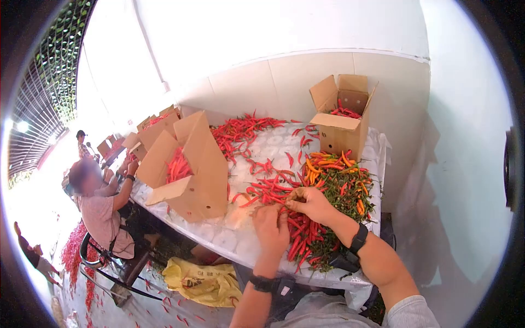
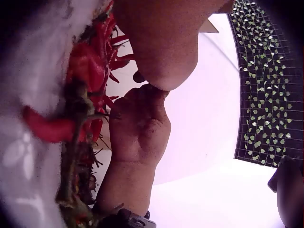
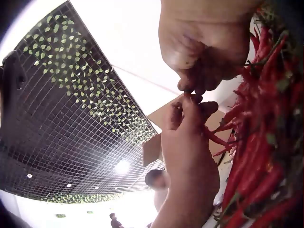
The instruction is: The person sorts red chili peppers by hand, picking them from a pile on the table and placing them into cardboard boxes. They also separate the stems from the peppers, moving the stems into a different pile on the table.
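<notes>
Left hand [image 1: 270,228] and right hand [image 1: 314,205] meet, fingertips narrowed; I cannot tell what they hold. Red chilies [image 1: 301,240] heap at their 5 o'clock, many lengthwise 1-to-7; the near cardboard box [image 1: 206,177] at 10 and far cardboard box [image 1: 342,139] at 1 contain more.

Fingertips together, the left hand [image 1: 269,234] and right hand [image 1: 313,205] close off the space between them! To their left, the near carton [image 1: 205,180] stands like a barrier, one flap [image 1: 170,189] jutting toward the table's edge. But look, there's a way through: the white table cover [image 1: 236,233] offers a bare strip between that carton and the left hand. Straight ahead, a lane runs between the two cartons, low stray chillies [image 1: 261,165] dotting it. On the right, the far carton [image 1: 343,139] blocks the back corner, orange chillies [image 1: 312,170] crowding its front.
</notes>
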Demonstrator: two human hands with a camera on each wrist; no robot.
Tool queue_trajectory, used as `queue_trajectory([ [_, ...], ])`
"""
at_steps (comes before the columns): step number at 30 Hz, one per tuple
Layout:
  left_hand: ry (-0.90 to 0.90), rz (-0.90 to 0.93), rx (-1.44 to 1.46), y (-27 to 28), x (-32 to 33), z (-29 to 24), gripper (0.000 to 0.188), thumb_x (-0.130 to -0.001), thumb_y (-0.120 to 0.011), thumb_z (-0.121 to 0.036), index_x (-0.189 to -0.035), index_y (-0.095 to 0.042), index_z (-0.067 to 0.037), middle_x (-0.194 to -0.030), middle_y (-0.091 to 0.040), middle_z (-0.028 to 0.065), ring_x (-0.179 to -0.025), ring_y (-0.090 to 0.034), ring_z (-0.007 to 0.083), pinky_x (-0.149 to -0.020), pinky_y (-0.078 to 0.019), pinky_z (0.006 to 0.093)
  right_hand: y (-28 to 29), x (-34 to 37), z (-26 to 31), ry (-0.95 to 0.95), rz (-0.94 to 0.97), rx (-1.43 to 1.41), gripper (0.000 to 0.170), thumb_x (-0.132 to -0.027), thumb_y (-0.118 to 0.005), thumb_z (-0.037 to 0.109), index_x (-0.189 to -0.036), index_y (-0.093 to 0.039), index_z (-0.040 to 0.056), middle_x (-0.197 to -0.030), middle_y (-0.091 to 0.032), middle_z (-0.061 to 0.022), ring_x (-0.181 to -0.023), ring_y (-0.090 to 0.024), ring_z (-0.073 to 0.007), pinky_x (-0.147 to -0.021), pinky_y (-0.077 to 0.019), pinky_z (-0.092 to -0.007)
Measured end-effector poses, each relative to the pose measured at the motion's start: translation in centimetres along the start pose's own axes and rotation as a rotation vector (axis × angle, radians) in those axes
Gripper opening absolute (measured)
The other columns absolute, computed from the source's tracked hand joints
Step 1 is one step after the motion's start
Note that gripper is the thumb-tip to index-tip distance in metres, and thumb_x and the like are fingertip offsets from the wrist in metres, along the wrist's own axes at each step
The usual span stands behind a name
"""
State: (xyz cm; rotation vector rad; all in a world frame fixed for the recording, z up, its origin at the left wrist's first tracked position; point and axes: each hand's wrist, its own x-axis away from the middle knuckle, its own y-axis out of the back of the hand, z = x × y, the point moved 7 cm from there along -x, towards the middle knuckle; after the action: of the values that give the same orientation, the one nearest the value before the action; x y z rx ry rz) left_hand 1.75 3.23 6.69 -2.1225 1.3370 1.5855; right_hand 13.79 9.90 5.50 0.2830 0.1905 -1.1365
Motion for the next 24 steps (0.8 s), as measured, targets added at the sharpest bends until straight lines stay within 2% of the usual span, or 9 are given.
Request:
queue_trajectory([
  [9,0.019,0.045,0.037,-0.1,0.0,-0.2,0.014,-0.079,-0.058,-0.01,-0.091,-0.059,-0.003,-0.086,-0.057,0.0128,-0.086,-0.052,0.0325,-0.086,-0.0367,0.0442,0.1,-0.2,-0.7,-0.088,0.098,-0.17,0.013,-0.088,-0.06,0.015,-0.09,-0.06,0.0023,-0.08,-0.059,0.0005,-0.071,-0.052,-0.0073,-0.063,-0.0432,-0.023],
  [11,0.034,-0.009,0.017,0.2,0.3,0.8,0.016,-0.082,-0.056,-0.009,-0.095,-0.057,-0.001,-0.086,-0.057,0.0132,-0.086,-0.053,0.0304,-0.083,-0.0392,0.0413,0.6,-0.1,-1.6,-0.138,0.12,-0.262,0.013,-0.088,-0.059,0.016,-0.091,-0.06,0.0033,-0.079,-0.059,0.0004,-0.07,-0.052,-0.0075,-0.061,-0.042,-0.0224],
  [12,0.04,-0.037,0.01,0.4,0.3,1.2,0.016,-0.083,-0.055,-0.008,-0.097,-0.056,-0.001,-0.086,-0.057,0.0134,-0.085,-0.054,0.0294,-0.082,-0.0405,0.0398,1.6,-0.3,-1.2,-0.112,-0.007,-0.217,0.012,-0.088,-0.059,0.015,-0.091,-0.06,0.0033,-0.079,-0.059,0.0002,-0.069,-0.053,-0.0079,-0.061,-0.0424,-0.0225],
  [14,0.281,-0.146,0.19,1.1,0.8,2.7,0.019,-0.086,-0.051,-0.008,-0.103,-0.052,0.001,-0.086,-0.057,0.0136,-0.085,-0.055,0.0269,-0.078,-0.0421,0.037,3.5,0.1,-0.2,-0.062,-0.259,-0.124,0.011,-0.086,-0.06,0.013,-0.092,-0.06,0.0033,-0.079,-0.059,-0.0001,-0.068,-0.053,-0.0087,-0.062,-0.0431,-0.0226],
  [15,0.401,-0.202,0.281,1.2,1.3,3.4,0.02,-0.088,-0.049,-0.008,-0.105,-0.05,0.002,-0.086,-0.057,0.0138,-0.085,-0.055,0.0256,-0.076,-0.043,0.0356,4.9,0.3,0.3,0.049,-0.42,0.029,0.012,-0.085,-0.061,0.012,-0.093,-0.06,0.0025,-0.08,-0.059,-0.0005,-0.067,-0.053,-0.009,-0.062,-0.0435,-0.0226],
  [17,0.425,-0.327,0.333,1.9,1.3,4.0,0.019,-0.092,-0.045,-0.012,-0.103,-0.048,0.003,-0.087,-0.056,0.0145,-0.083,-0.053,0.0258,-0.075,-0.0425,0.0356,7.4,0.9,0.9,0.286,-0.734,0.341,0.014,-0.083,-0.063,0.01,-0.093,-0.059,0.0011,-0.08,-0.059,-0.0012,-0.066,-0.054,-0.0097,-0.063,-0.0444,-0.0227],
  [18,0.437,-0.388,0.357,2.3,1.4,4.3,0.02,-0.093,-0.043,-0.015,-0.102,-0.047,0.003,-0.087,-0.055,0.0149,-0.082,-0.052,0.0259,-0.075,-0.0423,0.0356,8.2,1.6,1.3,0.254,-0.872,0.451,0.017,-0.077,-0.064,0.004,-0.093,-0.06,0.0009,-0.086,-0.061,-0.006,-0.075,-0.058,-0.0171,-0.07,-0.0466,-0.0291],
  [21,0.344,-0.422,0.115,3.0,1.2,3.2,0.022,-0.093,-0.044,-0.015,-0.105,-0.046,0.003,-0.088,-0.054,0.0153,-0.08,-0.053,0.0255,-0.074,-0.0425,0.0361,6.5,2.9,5.0,0.385,-0.946,1.015,0.021,-0.072,-0.063,0.008,-0.093,-0.063,0.0059,-0.093,-0.059,-0.0119,-0.089,-0.055,-0.0314,-0.078,-0.0445,-0.0384],
  [24,0.329,-0.412,0.055,2.7,1.4,3.2,0.024,-0.091,-0.048,-0.018,-0.104,-0.047,0.003,-0.087,-0.054,0.0155,-0.079,-0.053,0.0267,-0.073,-0.0425,0.0365,3.6,1.4,5.5,0.478,-0.672,1.037,0.023,-0.07,-0.06,0.002,-0.092,-0.063,0.0054,-0.096,-0.058,-0.011,-0.093,-0.053,-0.0315,-0.084,-0.0424,-0.04],
])
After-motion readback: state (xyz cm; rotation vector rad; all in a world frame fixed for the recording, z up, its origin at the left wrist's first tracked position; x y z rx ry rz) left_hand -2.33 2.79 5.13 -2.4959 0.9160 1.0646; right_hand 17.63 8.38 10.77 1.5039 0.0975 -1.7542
